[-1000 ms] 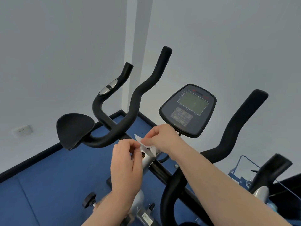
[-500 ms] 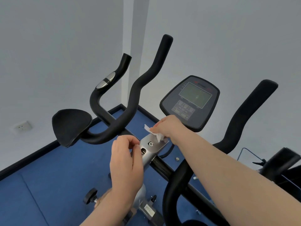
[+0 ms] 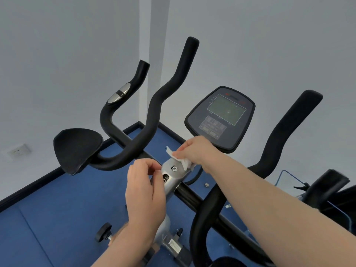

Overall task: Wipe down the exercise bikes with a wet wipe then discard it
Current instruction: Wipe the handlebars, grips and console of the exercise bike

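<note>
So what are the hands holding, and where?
The right hand pinches the white wet wipe near its upper edge; the left hand, fingers curled, holds nothing.

my right hand (image 3: 194,151) presses wipe (image 3: 183,160) on the handlebar clamp (image 3: 173,174), just below the console (image 3: 221,118); my left hand (image 3: 144,187) near clamp's left edge; elbow pad (image 3: 77,149) far left
</note>
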The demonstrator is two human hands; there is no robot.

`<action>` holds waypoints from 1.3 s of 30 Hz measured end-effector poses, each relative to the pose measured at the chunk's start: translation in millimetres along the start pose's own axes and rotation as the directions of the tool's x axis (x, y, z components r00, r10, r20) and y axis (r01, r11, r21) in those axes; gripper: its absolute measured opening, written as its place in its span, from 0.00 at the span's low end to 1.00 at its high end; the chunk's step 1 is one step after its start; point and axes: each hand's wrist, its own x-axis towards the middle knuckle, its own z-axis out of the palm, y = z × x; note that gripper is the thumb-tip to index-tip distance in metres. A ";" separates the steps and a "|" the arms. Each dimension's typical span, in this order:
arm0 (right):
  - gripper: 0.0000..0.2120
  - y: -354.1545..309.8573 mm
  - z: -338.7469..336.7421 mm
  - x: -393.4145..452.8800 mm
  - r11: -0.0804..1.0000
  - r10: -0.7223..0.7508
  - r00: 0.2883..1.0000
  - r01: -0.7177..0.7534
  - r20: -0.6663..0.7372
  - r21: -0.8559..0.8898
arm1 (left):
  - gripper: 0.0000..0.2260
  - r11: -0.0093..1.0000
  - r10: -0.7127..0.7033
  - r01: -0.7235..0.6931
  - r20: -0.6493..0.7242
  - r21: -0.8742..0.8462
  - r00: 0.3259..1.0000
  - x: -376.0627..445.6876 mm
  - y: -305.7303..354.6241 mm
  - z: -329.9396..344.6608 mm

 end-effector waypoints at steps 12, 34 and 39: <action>0.08 8.8 -6.2 -18.9 0.999 -0.004 0.999 0.002 0.044 0.048 | 0.13 0.997 -0.048 0.048 0.003 -0.059 0.999 2.4 -0.5 0.2; 0.03 34.7 -94.3 34.3 0.968 -0.213 0.759 0.078 -0.615 -0.240 | 0.11 0.762 0.086 -0.416 0.559 0.497 0.825 49.6 21.1 33.2; 0.05 34.3 -78.1 41.4 0.947 -0.214 0.873 0.076 -0.437 -0.312 | 0.09 0.769 0.126 -0.419 0.528 0.483 0.840 48.1 16.6 31.8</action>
